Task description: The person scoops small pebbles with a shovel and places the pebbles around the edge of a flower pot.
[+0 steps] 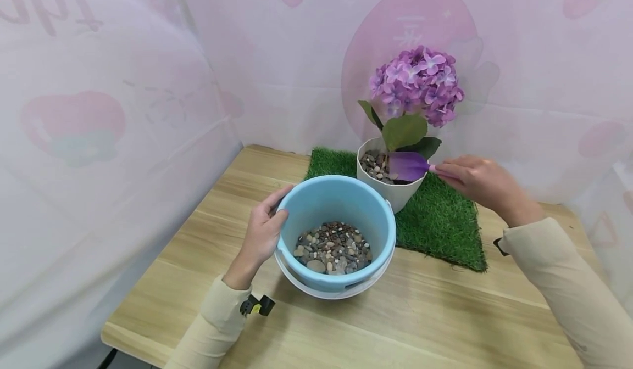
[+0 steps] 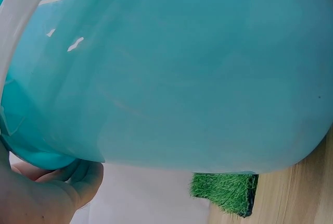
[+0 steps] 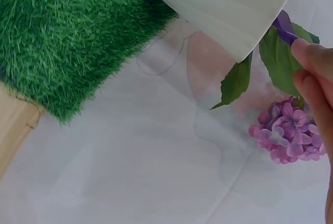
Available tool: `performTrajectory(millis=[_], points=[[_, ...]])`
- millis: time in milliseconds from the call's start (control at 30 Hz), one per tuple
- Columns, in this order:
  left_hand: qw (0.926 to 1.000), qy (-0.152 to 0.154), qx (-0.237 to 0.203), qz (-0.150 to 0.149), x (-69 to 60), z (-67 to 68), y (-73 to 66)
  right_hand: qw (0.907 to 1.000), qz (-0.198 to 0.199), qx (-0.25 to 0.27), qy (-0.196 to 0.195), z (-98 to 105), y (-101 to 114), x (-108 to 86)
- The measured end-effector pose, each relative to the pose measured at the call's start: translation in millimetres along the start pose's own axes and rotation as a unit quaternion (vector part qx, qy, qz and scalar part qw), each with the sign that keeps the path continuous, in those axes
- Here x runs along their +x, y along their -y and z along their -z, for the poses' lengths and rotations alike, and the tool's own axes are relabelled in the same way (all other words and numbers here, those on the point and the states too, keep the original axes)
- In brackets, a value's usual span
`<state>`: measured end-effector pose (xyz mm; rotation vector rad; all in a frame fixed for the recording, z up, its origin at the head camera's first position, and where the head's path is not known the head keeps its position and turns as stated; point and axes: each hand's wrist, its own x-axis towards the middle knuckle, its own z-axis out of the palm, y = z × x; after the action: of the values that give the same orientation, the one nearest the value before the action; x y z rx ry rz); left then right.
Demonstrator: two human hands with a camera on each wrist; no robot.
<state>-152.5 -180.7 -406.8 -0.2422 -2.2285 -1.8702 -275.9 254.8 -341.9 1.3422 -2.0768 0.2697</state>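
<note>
My left hand (image 1: 262, 229) grips the rim of a light blue bucket (image 1: 338, 193), thumb over the edge and fingers outside. Pebbles (image 1: 333, 248) cover the bucket's bottom, and its white handle (image 2: 18, 21) hangs down on the near side. In my right hand (image 1: 487, 185) is a small purple shovel (image 1: 409, 166), held by its handle. The shovel's blade lies over the mouth of a white flowerpot (image 1: 395, 193), where more pebbles (image 1: 376, 166) surround the stem. A purple hydrangea (image 1: 417, 86) with green leaves stands in that pot. In the right wrist view the blade is mostly hidden.
Under the flowerpot lies a green artificial grass mat (image 1: 440, 229), just behind the bucket. All stands on a wooden table (image 1: 173, 292). White printed cloth (image 1: 287, 83) hangs close behind the table and along its left side.
</note>
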Motion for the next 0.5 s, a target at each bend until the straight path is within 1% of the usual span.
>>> performTrajectory(millis=[267, 367, 500], points=[[1.0000, 0.002, 0.005, 0.001, -1.3, -0.1, 0.2, 0.9972, 0.053, -0.052, -0.001, 6, 0, 6.3], [1.0000, 0.000, 0.004, 0.000, -1.2, 0.1, 0.1, 0.9977, 0.044, -0.050, -0.009, 11, 0, 7.6], [1.0000, 0.001, 0.002, -0.001, -0.6, 0.5, -0.2, 0.9989, 0.022, -0.035, -0.023, 21, 2, 10.1]])
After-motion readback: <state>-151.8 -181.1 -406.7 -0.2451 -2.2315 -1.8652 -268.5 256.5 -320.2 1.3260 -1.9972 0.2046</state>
